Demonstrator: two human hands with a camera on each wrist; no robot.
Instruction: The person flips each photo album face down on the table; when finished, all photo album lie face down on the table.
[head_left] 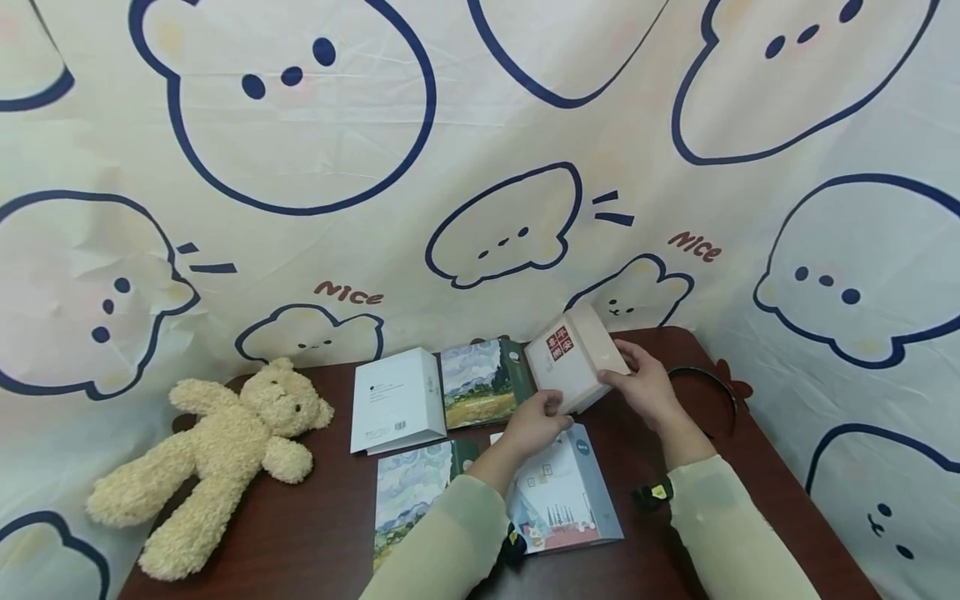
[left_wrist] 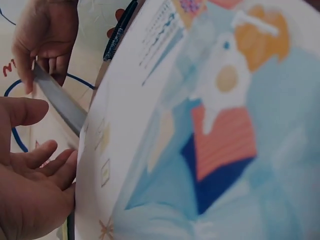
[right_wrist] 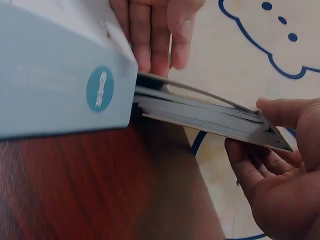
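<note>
A cream-white book [head_left: 558, 367] with a red square seal on its cover is held tilted above the far right of the table, its page edges showing in the right wrist view. My right hand [head_left: 645, 387] grips its right end, thumb on one cover and fingers on the other [right_wrist: 280, 170]. At the near lower corner, my left hand [head_left: 536, 425] touches the book with loosely spread fingers; the left wrist view shows thumb and fingertips apart [left_wrist: 35, 175]. Under my left wrist lies a thick pale-blue illustrated book [head_left: 566, 492], which fills much of the left wrist view.
On the brown table [head_left: 315, 525] lie a white book [head_left: 397, 400] and two landscape-painting books, a far one [head_left: 476, 383] and a near one [head_left: 408, 492]. A plush teddy bear [head_left: 232, 433] lies at left. A thin black band [head_left: 716, 379] rests at right. Printed cloth [head_left: 495, 125] hangs behind.
</note>
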